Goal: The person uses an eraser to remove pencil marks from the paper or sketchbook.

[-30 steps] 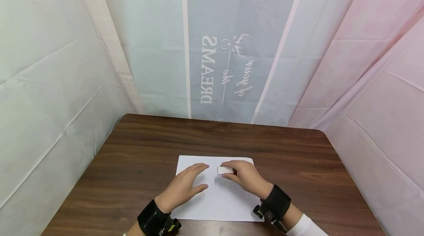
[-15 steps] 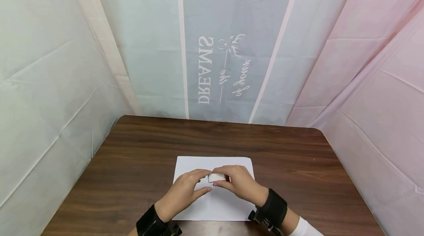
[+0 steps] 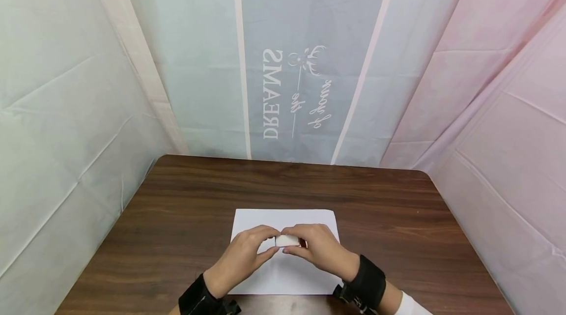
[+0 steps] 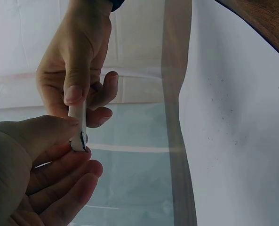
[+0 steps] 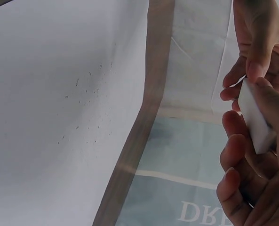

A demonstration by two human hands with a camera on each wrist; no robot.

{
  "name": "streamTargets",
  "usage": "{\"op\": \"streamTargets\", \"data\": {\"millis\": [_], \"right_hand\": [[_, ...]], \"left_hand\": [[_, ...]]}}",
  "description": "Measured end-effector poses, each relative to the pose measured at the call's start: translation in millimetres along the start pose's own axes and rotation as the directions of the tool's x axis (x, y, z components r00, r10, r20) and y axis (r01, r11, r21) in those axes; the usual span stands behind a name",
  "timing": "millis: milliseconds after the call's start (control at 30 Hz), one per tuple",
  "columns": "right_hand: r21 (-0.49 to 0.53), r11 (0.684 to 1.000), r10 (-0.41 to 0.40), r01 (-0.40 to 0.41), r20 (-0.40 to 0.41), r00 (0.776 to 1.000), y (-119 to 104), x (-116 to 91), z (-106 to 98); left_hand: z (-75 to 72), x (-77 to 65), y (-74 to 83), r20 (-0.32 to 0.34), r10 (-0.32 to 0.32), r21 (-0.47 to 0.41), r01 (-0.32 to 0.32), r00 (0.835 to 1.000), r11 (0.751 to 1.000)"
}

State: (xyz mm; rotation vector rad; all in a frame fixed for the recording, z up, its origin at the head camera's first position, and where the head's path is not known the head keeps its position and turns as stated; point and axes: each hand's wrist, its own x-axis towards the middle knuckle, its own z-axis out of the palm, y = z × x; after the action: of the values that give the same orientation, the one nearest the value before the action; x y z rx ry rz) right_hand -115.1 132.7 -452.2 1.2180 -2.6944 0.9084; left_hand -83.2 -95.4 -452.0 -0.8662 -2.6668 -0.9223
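Note:
A white eraser (image 3: 287,240) is held above a sheet of white paper (image 3: 292,278), between both hands. My right hand (image 3: 322,250) grips its right part with thumb and fingers. At the opposite end, my left hand (image 3: 244,255) pinches it between thumb and fingertips. In the left wrist view that end of the eraser (image 4: 78,120) carries a dark mark. Its broad white side (image 5: 254,117) shows in the right wrist view, with part of it covered by the right thumb.
Small dark crumbs (image 5: 87,96) are scattered over the paper. The sheet lies near the front edge of a brown wooden table (image 3: 185,216). Pale curtains (image 3: 212,59) with printed lettering surround the table at the back and sides.
The right hand has brought the eraser leftward and nearer to me. My left hand, earlier apart from it with spread thumb and fingers, has closed onto its left end.

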Motion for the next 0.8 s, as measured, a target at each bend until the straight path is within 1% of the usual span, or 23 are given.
{"op": "streamTargets", "data": {"millis": [133, 400, 633, 800], "right_hand": [[-0.027, 1.000, -0.001, 0.001, 0.002, 1.000, -2.1, -0.9, -2.0], [-0.062, 0.998, 0.007, -0.009, -0.038, 0.999, -3.6, 2.2, -6.7], [-0.088, 0.995, 0.043, -0.047, -0.055, 0.998, -1.6, 12.2, -11.3], [-0.092, 0.994, 0.054, -0.059, -0.048, 0.997, 3.8, 20.6, -14.6]], "left_hand": [[-1.6, 1.7, 0.2, -0.020, 0.010, 0.012, -0.010, 1.000, 1.000], [-3.2, 10.9, -2.5, -0.031, 0.040, 0.016, -0.039, 0.999, 0.999], [-7.2, 24.5, -7.3, -0.007, 0.046, 0.030, -0.046, 0.999, 0.998], [-9.6, 33.7, -12.6, 0.010, 0.055, 0.051, -0.055, 0.998, 0.997]]}}
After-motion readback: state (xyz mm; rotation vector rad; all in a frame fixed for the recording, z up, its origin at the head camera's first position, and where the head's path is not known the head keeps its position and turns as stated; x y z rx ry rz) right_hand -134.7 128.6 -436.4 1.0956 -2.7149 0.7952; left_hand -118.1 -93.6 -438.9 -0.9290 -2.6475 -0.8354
